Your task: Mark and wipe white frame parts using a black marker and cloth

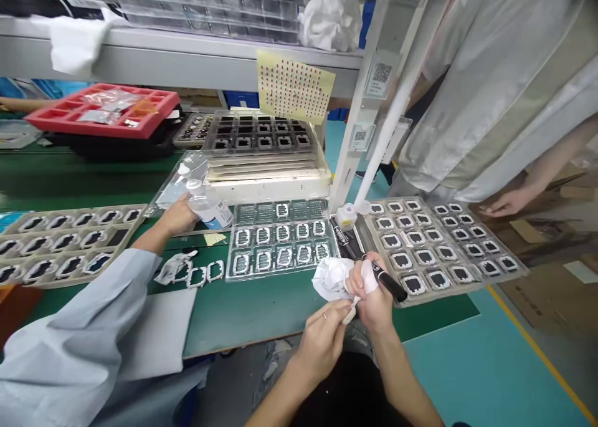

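Near the front edge of the bench, my left hand [324, 333] pinches a small white part [349, 313] between thumb and fingertips. Close against it, my right hand [376, 299] is closed around a crumpled white cloth [331, 277], which hangs out to the left. A black marker-shaped tool [391, 283] with white lettering also sticks out of the right fist, pointing down to the right. The two hands meet at the white part, and the fingers partly hide it. Behind them sits a clear tray [283, 246] with white frame parts in its pockets.
Trays of dark-centred frames [423, 249] lie at right. A co-worker's hand [177, 216] touches a clear bottle [208, 206] at left, near loose white frames [197, 277]. A metal post [357, 121] rises behind the hands. Another person [495, 90] stands at right.
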`<state>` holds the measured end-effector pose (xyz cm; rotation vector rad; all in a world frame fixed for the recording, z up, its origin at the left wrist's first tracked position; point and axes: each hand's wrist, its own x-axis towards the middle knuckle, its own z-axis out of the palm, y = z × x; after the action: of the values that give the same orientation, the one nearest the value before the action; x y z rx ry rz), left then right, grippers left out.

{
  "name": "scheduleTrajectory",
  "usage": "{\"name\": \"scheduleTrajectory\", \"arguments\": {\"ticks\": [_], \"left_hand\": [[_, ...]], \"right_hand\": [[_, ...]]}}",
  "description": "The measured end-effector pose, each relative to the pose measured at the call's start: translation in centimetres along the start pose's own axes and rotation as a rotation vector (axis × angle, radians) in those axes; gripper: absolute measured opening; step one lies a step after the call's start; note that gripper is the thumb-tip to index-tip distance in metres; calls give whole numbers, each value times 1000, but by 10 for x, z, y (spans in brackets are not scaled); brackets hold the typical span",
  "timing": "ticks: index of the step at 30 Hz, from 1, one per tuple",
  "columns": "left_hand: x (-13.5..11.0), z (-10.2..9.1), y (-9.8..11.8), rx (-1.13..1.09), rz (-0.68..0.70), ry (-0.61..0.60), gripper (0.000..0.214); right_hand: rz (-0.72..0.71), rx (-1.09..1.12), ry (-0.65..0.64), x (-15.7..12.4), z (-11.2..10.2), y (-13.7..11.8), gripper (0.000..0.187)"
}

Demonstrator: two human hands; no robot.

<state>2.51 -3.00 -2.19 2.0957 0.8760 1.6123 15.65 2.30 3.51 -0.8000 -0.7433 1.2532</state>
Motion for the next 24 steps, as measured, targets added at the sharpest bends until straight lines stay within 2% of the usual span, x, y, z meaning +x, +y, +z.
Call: {"name": "scheduleTrajectory", "arguments": {"ticks": [4,9,12,15,17,21,24], "left_hand": [[-4,3,-2,-23,-19,17,39],[-9,2,-11,-42,-41,21,37],[-11,-2,-15,-63,-111,4,32],[-11,-8,-18,-114,-252,-63,23],[-11,-13,-22,-179,-399,-95,19],[-6,-23,-35,-327,-724,-28,32],[2,-30,-40,-382,-860,14,41]], "right_hand": [[7,-29,-19,-2,0,12,35],[-10,-110,-24,-4,-12,29,35],[-42,-181,-18,-6,-20,39,33],[-84,-278,2,-9,-29,46,32],[-133,-356,33,-10,-34,47,31],[-274,-517,109,-11,-37,44,26],[-328,-612,115,-12,-33,43,22]]}}
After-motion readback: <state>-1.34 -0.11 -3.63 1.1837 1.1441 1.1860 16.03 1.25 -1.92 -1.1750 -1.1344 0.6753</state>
